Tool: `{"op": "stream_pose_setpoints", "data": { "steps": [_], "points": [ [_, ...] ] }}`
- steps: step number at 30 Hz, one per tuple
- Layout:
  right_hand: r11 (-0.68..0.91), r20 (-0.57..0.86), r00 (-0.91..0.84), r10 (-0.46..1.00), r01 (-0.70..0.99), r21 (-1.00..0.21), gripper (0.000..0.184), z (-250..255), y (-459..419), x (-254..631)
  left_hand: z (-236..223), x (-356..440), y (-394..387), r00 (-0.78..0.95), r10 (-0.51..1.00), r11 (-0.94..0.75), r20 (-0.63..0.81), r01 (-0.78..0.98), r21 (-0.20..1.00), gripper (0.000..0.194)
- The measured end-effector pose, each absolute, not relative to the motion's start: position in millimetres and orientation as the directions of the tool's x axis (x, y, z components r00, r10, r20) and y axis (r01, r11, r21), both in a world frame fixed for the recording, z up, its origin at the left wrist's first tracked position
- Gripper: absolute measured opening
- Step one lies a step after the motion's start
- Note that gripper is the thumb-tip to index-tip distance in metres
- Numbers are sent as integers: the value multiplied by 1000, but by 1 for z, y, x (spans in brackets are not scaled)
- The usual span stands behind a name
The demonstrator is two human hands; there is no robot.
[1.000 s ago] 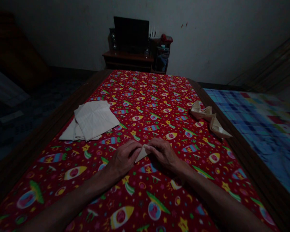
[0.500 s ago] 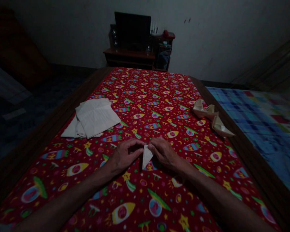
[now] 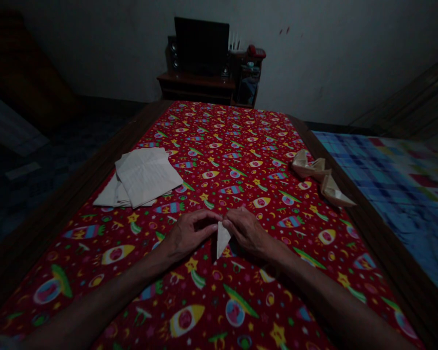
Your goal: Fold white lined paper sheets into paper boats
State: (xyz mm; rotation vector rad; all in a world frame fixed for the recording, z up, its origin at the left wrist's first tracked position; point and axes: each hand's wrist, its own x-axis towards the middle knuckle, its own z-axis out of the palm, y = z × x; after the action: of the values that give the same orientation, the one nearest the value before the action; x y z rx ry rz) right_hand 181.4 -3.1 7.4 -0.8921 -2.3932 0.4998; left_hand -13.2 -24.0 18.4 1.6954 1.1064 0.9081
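A small piece of folded paper (image 3: 223,238), pale and pointed at its lower end, is between my two hands above the red patterned cloth. My right hand (image 3: 246,229) is closed on its upper right part, thumb and fingers pinched together. From the left, my left hand (image 3: 193,231) pinches its upper left edge with thumb and forefinger. My fingers cover the top of the paper. To the left lies a stack of paper sheets (image 3: 149,175), creased and loosely squared. Folded paper boats (image 3: 334,190) rest by the right edge of the cloth.
The red cloth (image 3: 237,165) covers a dark wooden table (image 3: 105,150). Beyond the far end stand a monitor (image 3: 201,46) on a wooden desk (image 3: 195,85) and a red telephone (image 3: 256,51). On the right is a blue checked bedcover (image 3: 365,175).
The folded paper's lower tip has turned slightly and its face looks narrower along the left edge. Both hands keep nearly the same place and grip.
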Motion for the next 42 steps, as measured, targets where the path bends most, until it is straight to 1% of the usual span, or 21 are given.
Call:
{"op": "stream_pose_setpoints", "data": {
  "steps": [3, 8, 11, 13, 15, 17, 20, 24, 26, 28, 30, 32, 35, 38, 40, 42],
  "points": [
    [718, 334, -656, 676, 485, -499, 33, 9, -4, 181, 20, -12, -24, 323, 938, -231, 129, 304, 924, 14],
    [720, 307, -673, 673, 499, -483, 31, 10, -5, 182, 24, -9, -27, 296, 917, -369, 269, 365, 855, 8],
    [735, 316, -683, 659, 497, -460, 30, 9, -5, 182, 24, -8, -28, 308, 884, -454, 352, 388, 802, 9],
    [741, 318, -688, 652, 492, -456, 30, 8, -5, 182, 24, -8, -29, 318, 868, -486, 382, 384, 785, 10],
    [739, 317, -687, 654, 490, -463, 30, 8, -5, 182, 23, -9, -29, 316, 875, -472, 368, 378, 797, 10],
    [738, 329, -678, 658, 492, -462, 30, 9, -6, 182, 22, -11, -28, 301, 899, -419, 319, 374, 827, 9],
    [745, 366, -655, 662, 516, -424, 29, 11, -9, 181, 20, -13, -26, 277, 928, -341, 249, 362, 868, 10],
    [775, 403, -662, 632, 539, -330, 30, 13, -12, 180, 17, -14, -23, 289, 924, -338, 249, 318, 886, 9],
    [786, 419, -665, 618, 541, -301, 31, 13, -13, 179, 16, -14, -23, 299, 921, -346, 250, 332, 878, 9],
    [787, 420, -666, 616, 540, -299, 31, 12, -13, 179, 17, -14, -23, 302, 922, -348, 242, 374, 860, 10],
    [781, 411, -664, 624, 537, -319, 31, 12, -12, 179, 18, -14, -23, 298, 925, -349, 237, 413, 841, 11],
    [764, 392, -657, 645, 531, -366, 30, 12, -12, 179, 20, -13, -23, 291, 929, -340, 227, 437, 833, 13],
    [708, 375, -611, 697, 507, -491, 32, 11, -10, 179, 22, -14, -23, 297, 940, -284, 167, 412, 866, 24],
    [643, 368, -553, 747, 463, -610, 33, 8, -8, 180, 23, -15, -23, 341, 934, -241, 110, 370, 897, 35],
    [637, 376, -543, 751, 447, -628, 33, 6, -7, 180, 24, -13, -25, 370, 922, -275, 117, 410, 869, 34],
    [653, 394, -542, 742, 448, -611, 32, 5, -6, 180, 26, -10, -27, 369, 920, -312, 135, 478, 821, 29]
  ]
}}
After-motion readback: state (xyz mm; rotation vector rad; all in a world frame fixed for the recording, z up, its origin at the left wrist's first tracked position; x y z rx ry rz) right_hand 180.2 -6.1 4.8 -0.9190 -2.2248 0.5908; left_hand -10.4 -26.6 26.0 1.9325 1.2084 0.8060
